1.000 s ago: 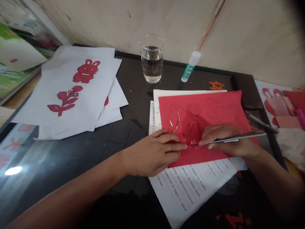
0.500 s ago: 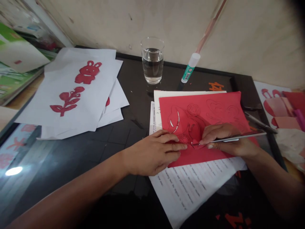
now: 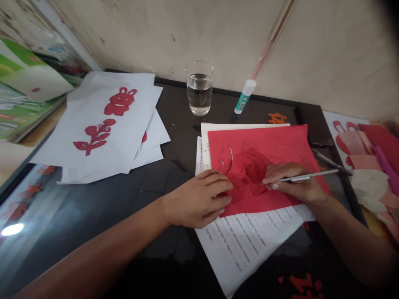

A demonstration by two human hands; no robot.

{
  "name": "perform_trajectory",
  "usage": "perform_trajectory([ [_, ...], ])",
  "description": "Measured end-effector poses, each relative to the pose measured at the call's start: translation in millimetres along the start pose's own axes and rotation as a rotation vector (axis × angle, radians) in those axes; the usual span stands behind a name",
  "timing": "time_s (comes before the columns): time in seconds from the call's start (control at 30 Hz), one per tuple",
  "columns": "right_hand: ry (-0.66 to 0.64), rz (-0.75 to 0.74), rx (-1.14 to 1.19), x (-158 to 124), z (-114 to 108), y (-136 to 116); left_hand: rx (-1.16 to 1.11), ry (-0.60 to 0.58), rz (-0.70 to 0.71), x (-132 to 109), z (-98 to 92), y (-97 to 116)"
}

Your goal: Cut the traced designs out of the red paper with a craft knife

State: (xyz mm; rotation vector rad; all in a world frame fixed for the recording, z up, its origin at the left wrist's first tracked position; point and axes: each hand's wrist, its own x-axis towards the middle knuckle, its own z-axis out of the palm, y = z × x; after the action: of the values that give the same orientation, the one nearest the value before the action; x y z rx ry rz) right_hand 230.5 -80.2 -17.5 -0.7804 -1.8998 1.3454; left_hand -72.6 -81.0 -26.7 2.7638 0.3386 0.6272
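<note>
A sheet of red paper (image 3: 286,195) with outlined shapes and a few cut slits lies on top of white paper (image 3: 205,127) and a printed sheet (image 3: 230,245). My left hand (image 3: 201,199) rests on its left edge, palm down, fingers lightly bent and holding nothing. In my right hand (image 3: 291,180) is a slim, pale craft knife (image 3: 321,174), gripped like a pen. Its tip meets the red paper near the lower middle of the drawn outlines. The fingers partly cover the knife's front end.
A glass of water (image 3: 199,95) and an upright glue stick (image 3: 245,97) stand along the table's back. White sheets (image 3: 93,91) with red rabbit and plant cutouts lie left. Scissors (image 3: 333,162) and a dark phone-like object (image 3: 313,124) are at right, near coloured paper scraps (image 3: 370,187).
The knife tip has shifted slightly right on the red paper. My left hand's fingertips have drawn back to the left. The whole view has moved a little.
</note>
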Motion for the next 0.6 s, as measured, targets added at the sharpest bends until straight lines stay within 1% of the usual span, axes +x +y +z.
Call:
perform_trajectory([
  [0.07,0.006,-0.003,-0.008,-0.6,0.8,-0.3,-0.003,-0.004,0.006,0.0,0.2,-0.1],
  [0.13,-0.014,-0.014,-0.022,-0.5,1.1,-1.8,-0.001,0.001,0.015,-0.6,0.9,-0.3],
  [0.23,-0.078,-0.011,-0.047,-0.3,1.0,-4.2,-0.001,0.019,0.032,-2.3,2.4,-0.4],
  [0.37,-0.156,-0.02,-0.092,0.2,2.5,-5.1,-0.023,0.01,0.039,-3.6,3.5,-0.6],
  [0.6,-0.189,-0.094,-0.166,5.3,7.8,-6.9,-0.044,-0.016,0.041,-2.0,2.3,-1.0],
])
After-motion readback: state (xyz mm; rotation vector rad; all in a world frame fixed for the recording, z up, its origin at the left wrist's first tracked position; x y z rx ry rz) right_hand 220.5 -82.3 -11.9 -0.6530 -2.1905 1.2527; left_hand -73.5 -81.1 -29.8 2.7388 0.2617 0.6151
